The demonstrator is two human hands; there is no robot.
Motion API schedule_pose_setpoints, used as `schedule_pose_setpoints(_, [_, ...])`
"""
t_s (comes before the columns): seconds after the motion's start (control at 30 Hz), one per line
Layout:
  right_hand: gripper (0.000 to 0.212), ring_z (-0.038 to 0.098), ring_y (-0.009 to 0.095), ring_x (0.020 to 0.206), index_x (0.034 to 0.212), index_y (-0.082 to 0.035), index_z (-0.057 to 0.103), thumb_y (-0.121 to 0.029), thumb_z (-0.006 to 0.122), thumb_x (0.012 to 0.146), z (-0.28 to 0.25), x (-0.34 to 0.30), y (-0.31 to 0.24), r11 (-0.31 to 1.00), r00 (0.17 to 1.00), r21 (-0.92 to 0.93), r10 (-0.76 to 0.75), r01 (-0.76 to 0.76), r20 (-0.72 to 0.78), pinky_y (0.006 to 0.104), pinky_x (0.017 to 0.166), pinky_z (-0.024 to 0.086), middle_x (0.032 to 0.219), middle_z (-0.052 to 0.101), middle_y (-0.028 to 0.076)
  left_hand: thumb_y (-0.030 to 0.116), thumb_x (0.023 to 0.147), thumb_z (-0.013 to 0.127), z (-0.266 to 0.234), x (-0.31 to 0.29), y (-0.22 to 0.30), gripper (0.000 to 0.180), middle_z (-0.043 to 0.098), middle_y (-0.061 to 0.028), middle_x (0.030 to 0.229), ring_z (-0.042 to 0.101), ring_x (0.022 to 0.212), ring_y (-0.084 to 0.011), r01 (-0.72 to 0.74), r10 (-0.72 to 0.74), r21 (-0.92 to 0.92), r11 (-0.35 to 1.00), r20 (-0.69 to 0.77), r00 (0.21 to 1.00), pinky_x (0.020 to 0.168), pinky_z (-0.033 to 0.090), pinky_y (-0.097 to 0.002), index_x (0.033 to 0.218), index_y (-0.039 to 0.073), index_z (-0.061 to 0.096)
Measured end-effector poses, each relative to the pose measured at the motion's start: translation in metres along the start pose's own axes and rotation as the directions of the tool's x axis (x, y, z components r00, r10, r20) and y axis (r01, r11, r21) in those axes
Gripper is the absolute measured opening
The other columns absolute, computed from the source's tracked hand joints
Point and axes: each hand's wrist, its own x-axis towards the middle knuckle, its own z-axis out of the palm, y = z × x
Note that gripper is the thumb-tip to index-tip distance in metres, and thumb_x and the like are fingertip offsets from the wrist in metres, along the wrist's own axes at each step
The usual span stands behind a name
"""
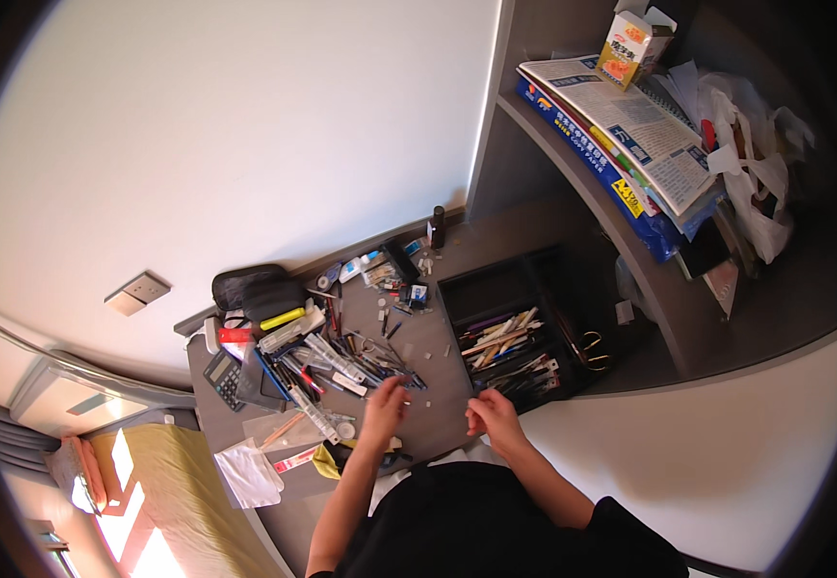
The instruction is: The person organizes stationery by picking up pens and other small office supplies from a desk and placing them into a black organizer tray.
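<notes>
The left hand [386, 397] reaches over the grey surface [438, 347] with fingers spread, touching the edge of a pile of pens [327, 361]. The right hand [489, 412] is curled near the front edge, beside a black tray [524, 337] of pencils; what it holds is too small to tell.

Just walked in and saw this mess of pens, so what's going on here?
A person sits at a grey desk, both bare hands over it. The left hand reaches to the edge of a loose heap of pens and stationery. The right hand hovers in front of a black divided tray, one compartment of which already holds pens and pencils. Whether either hand pinches something small is too tiny to tell. A calculator lies at the heap's left.
</notes>
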Motion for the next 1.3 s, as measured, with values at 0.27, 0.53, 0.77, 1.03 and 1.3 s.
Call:
schedule_pose_setpoints(0.27, [0.015, 0.065, 0.018, 0.069, 0.099, -0.003, 0.053, -0.014, 0.061, 0.093, -0.051, -0.015, 0.006, 0.984, 0.948, 0.151, -0.039, 0.091, -0.316, 0.0336, 0.062, 0.059, 0.085, 0.065, 0.012, 0.01, 0.091, 0.058, 0.104, 0.022, -0.031, 0.038, 0.064, -0.0108, 0.101, 0.062, 0.081, -0.0195, -0.317, 0.113, 0.435, 0.843, 0.432, 0.895, 0.073, 0.051, -0.0306, 0.129, 0.003, 0.055])
schedule_pose_setpoints(0.53, [0.029, 0.068, 0.025, 0.085, 0.122, -0.001, 0.053, -0.017, 0.051, 0.098, -0.038, -0.02, 0.003, 0.983, 0.919, 0.132, -0.067, 0.127, -0.389, 0.0356, 0.064, 0.059, 0.107, 0.063, 0.018, 0.009, 0.089, 0.06, 0.101, -0.001, -0.002, 0.041, 0.055, -0.0172, 0.126, 0.054, 0.118, -0.0345, -0.597, 0.361, 0.383, 0.705, 0.531, 0.767, 0.098, 0.044, -0.0383, 0.129, 0.004, 0.054])
schedule_pose_setpoints(0.77, [0.022, 0.065, 0.018, 0.076, 0.114, -0.002, 0.06, -0.015, 0.05, 0.098, -0.02, -0.02, -0.017, 0.982, 0.971, -0.162, -0.132, 0.1, -0.2, 0.031, 0.061, 0.057, 0.099, 0.065, 0.011, 0.009, 0.084, 0.06, 0.013, -0.002, -0.016, 0.033, 0.06, -0.0134, 0.115, 0.057, 0.108, -0.0343, -0.547, 0.472, 0.729, 0.411, 0.342, 0.812, 0.091, 0.049, -0.0421, 0.117, 0.006, 0.059])
schedule_pose_setpoints(1.03, [0.019, 0.064, 0.016, 0.074, 0.11, -0.003, 0.061, -0.014, 0.056, 0.095, 0.064, 0.042, -0.007, 0.8, 0.947, -0.52, -0.182, 0.3, 0.266, 0.0271, 0.062, 0.052, 0.098, 0.063, 0.008, 0.009, 0.08, 0.056, -0.056, 0.037, -0.027, 0.036, 0.057, -0.0066, 0.122, 0.056, 0.103, -0.0252, -0.222, 0.576, 0.963, -0.151, 0.268, 0.772, 0.086, 0.047, -0.0363, 0.116, 0.008, 0.059])
schedule_pose_setpoints(1.3, [0.028, 0.06, 0.034, 0.09, 0.112, -0.005, 0.06, -0.006, 0.063, 0.084, 0.084, 0.126, 0.056, 0.319, 0.779, -0.781, -0.543, 0.537, 0.314, 0.0407, 0.077, 0.05, 0.106, 0.055, 0.015, 0.011, 0.078, 0.056, -0.052, 0.018, -0.042, 0.023, 0.057, -0.0057, 0.109, 0.056, 0.097, -0.0223, -0.34, 0.527, 0.915, -0.219, 0.404, 0.748, 0.081, 0.046, -0.0337, 0.101, 0.01, 0.058])
